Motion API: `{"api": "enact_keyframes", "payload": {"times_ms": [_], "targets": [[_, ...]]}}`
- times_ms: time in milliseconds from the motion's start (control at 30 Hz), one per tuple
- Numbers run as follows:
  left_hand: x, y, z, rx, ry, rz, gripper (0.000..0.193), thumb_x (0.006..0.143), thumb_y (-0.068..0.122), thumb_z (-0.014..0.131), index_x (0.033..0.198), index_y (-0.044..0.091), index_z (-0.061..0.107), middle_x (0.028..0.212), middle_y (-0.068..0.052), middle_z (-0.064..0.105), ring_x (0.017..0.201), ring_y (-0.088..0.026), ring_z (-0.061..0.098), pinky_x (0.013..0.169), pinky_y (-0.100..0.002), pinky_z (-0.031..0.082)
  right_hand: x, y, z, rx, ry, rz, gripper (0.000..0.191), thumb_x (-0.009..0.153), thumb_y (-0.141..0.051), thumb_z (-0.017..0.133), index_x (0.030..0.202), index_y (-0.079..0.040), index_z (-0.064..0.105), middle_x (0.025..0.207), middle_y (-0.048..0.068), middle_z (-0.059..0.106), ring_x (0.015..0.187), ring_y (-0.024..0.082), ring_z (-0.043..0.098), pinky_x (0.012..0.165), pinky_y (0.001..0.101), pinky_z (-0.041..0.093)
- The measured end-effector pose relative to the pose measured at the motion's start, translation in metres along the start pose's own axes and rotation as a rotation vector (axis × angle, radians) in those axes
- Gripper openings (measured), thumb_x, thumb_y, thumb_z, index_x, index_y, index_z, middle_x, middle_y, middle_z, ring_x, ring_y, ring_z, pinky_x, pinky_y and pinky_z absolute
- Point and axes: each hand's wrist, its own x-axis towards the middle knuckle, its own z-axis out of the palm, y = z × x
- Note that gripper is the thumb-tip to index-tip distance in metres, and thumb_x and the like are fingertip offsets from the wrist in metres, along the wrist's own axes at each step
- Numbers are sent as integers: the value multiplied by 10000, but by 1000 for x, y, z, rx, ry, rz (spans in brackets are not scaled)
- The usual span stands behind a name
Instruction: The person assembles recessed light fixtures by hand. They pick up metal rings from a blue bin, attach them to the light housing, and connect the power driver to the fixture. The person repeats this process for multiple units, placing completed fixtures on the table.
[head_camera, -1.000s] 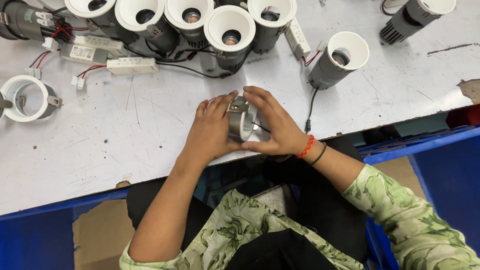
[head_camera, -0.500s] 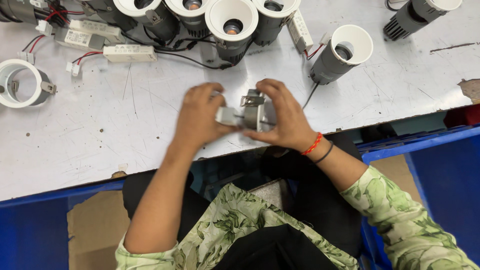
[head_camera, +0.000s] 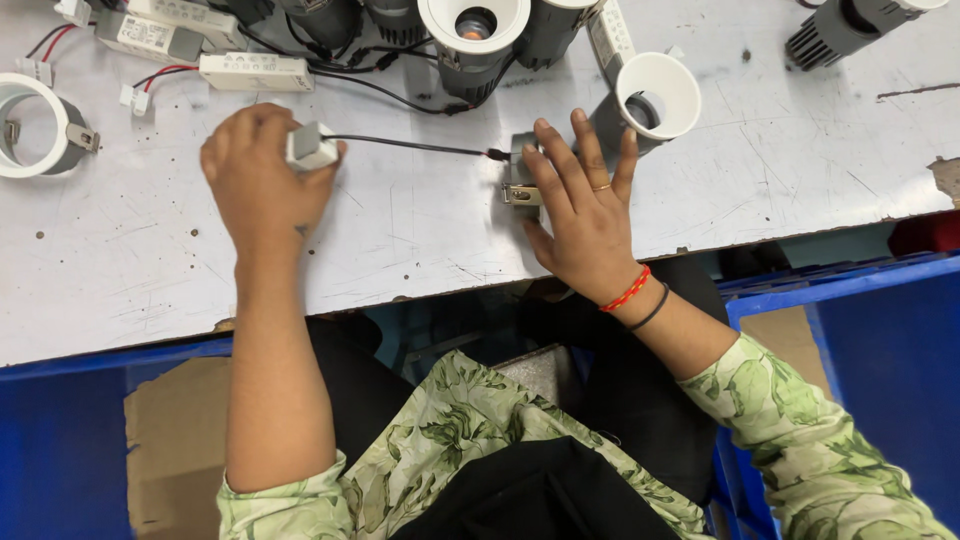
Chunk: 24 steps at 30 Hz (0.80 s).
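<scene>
My right hand (head_camera: 580, 205) lies flat over a small grey metal light housing (head_camera: 519, 170) on the scratched white worktable (head_camera: 400, 230), pressing it down. A thin black wire (head_camera: 410, 146) runs from the housing leftward to a small white driver box (head_camera: 310, 147). My left hand (head_camera: 262, 175) grips that white box, held just above the table at the left. The housing is mostly hidden under my right fingers.
Several white-rimmed downlights (head_camera: 474, 25) and one tipped on its side (head_camera: 655, 95) line the table's far edge, with white driver boxes (head_camera: 255, 71) and red-black wires. A white ring fitting (head_camera: 35, 125) sits at the left. Blue crates (head_camera: 850, 350) and cardboard (head_camera: 170, 440) flank my lap.
My hands have separated: the left pulled the white box leftward, stretching the wire out, while the right set the housing down on the table and covers it.
</scene>
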Motion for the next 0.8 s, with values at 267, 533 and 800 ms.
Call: {"api": "enact_keyframes", "payload": {"times_ms": [267, 533, 800], "targets": [[3, 14, -5, -24, -297, -223, 715, 626, 444, 975, 1192, 119, 684, 1395, -129, 559, 1363, -356, 415, 1124, -662, 169, -3, -3, 2, 24, 12, -72, 553, 933, -121, 784, 1453, -73, 599, 1615, 111, 491, 1581, 368, 283, 1296, 591, 46], [6, 63, -12, -116, -533, -42, 1348, 435, 521, 997, 1557, 189, 327, 1618, -135, 326, 1513, -354, 172, 1187, -627, 14, -5, 17, -8, 65, 290, -33, 601, 959, -261, 813, 1479, -110, 554, 1639, 139, 381, 1583, 398, 204, 1324, 567, 67], [-12, 118, 27, -353, -422, 209, 1352, 504, 539, 1000, 1569, 130, 275, 1567, -218, 380, 1408, -416, 428, 1157, -506, 366, 0, 58, -9, 282, 258, 182, 545, 975, -219, 967, 1324, -99, 566, 1649, 232, 229, 1576, 419, 254, 1282, 509, 373]]}}
